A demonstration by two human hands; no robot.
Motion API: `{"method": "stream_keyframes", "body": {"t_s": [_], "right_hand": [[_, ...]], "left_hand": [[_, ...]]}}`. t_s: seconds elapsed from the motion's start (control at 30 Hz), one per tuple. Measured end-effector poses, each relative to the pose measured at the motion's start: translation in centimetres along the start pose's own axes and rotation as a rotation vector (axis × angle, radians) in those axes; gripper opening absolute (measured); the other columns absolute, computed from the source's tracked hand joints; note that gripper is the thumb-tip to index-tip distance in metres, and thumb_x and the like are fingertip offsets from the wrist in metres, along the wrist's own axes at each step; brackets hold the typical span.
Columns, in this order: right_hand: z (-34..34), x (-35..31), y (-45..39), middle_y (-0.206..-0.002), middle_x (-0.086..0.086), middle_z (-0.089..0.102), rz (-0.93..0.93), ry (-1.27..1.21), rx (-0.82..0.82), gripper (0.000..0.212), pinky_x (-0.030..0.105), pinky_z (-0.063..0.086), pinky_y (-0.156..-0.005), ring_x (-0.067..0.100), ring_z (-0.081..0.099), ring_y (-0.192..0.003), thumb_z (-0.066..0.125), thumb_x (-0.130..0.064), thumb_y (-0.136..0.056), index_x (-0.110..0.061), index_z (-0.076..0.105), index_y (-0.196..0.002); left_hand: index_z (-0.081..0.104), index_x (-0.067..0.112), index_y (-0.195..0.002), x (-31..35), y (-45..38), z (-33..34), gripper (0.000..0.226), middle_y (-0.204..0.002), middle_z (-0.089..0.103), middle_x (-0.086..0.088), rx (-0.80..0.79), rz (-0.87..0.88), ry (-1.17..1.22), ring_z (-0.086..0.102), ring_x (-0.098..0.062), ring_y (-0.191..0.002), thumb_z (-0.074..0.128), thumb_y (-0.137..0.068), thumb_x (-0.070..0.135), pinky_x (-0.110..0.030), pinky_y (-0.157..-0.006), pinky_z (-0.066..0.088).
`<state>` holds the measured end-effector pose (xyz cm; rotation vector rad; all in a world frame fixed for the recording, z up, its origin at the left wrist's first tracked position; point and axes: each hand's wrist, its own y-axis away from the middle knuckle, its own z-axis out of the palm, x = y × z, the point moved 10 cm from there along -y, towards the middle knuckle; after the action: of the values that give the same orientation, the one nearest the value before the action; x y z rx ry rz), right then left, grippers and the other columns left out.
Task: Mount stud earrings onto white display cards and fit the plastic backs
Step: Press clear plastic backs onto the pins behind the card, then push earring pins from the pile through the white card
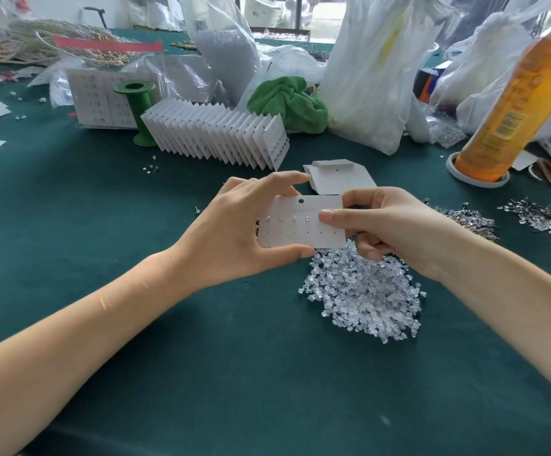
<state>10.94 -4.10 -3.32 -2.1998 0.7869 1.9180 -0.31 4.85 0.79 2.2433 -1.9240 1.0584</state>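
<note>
white display card is being held above the green bench, four stud earrings sitting in its upper row. left hand is pinching its left edge; right hand is pinching its right side. clear plastic backs are lying heaped just below.

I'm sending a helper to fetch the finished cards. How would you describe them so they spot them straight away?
On the dark green table, look beyond the hands to the green spool. Leaning against it and running to the right is the fanned row of white cards, standing on edge like an accordion. Unlike the blank folded cards lying flat nearby, these carry studs.
</note>
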Motion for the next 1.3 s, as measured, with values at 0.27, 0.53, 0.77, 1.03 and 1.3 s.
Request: {"method": "stream_keyframes", "body": {"t_s": [0.27, 0.53, 0.77, 1.03, 1.3], "right_hand": [[-2.2, -2.3, 1.4, -0.062, 0.001, 0.070, -0.152, -0.038, 0.174, 0.015, 0.012, 0.032, -0.033, 0.006, 0.039, -0.033, 0.076, -0.016, -0.075, -0.013, 0.067, -0.086], [-7.1, -2.0, 7.0, -0.049, 0.009, 0.058, -0.415, 0.064, 0.534, 0.011, 0.018, 0.023, -0.036, 0.018, 0.032, -0.040, 0.073, -0.025, -0.080, -0.031, 0.066, -0.074], [-6.7, -0.7, 7.0, -0.048, -0.004, 0.062, -0.450, 0.017, 0.553, 0.020, 0.012, 0.028, -0.037, 0.006, 0.034, -0.034, 0.069, -0.011, -0.087, -0.025, 0.060, -0.076], [-6.3, -0.4, 7.1, -0.061, -0.002, 0.070, -0.454, 0.011, 0.527, 0.022, 0.012, 0.029, -0.038, 0.008, 0.037, -0.035, 0.069, -0.012, -0.087, -0.030, 0.063, -0.075], [-5.5, -2.3, 8.9, -0.053, -0.010, 0.062, -0.637, 0.085, 0.553, 0.012, 0.020, 0.027, -0.038, 0.012, 0.036, -0.039, 0.067, -0.017, -0.087, -0.023, 0.059, -0.081]], "left_hand": [[0.029, 0.016, -0.144, 0.4, -0.5, -1.5, 0.090, -0.140, 0.042, 0.004, 0.109, 0.058, 0.045, 0.041, -0.005, -0.127, 0.066, -0.074, 0.058, -0.029, -0.110, 0.032], [0.071, 0.012, -0.078, 0.8, -0.4, 0.5, 0.017, -0.072, 0.065, 0.002, -0.141, 0.039, 0.143, 0.057, -0.012, -0.066, 0.070, -0.083, 0.028, -0.024, -0.063, 0.045], [0.071, 0.021, -0.072, 2.0, 0.9, 3.5, 0.015, -0.065, 0.063, 0.008, -0.407, 0.070, 0.207, 0.054, -0.008, -0.059, 0.074, -0.078, 0.035, -0.012, -0.059, 0.039], [0.070, 0.024, -0.077, 2.0, 1.5, 4.1, 0.007, -0.071, 0.064, 0.011, -0.497, 0.035, 0.221, 0.055, -0.009, -0.062, 0.077, -0.078, 0.023, -0.010, -0.058, 0.039], [0.072, 0.020, -0.082, 1.2, 0.8, 3.2, 0.006, -0.075, 0.068, 0.011, -0.410, -0.016, 0.241, 0.059, -0.002, -0.065, 0.073, -0.081, 0.015, -0.009, -0.063, 0.042]]}}
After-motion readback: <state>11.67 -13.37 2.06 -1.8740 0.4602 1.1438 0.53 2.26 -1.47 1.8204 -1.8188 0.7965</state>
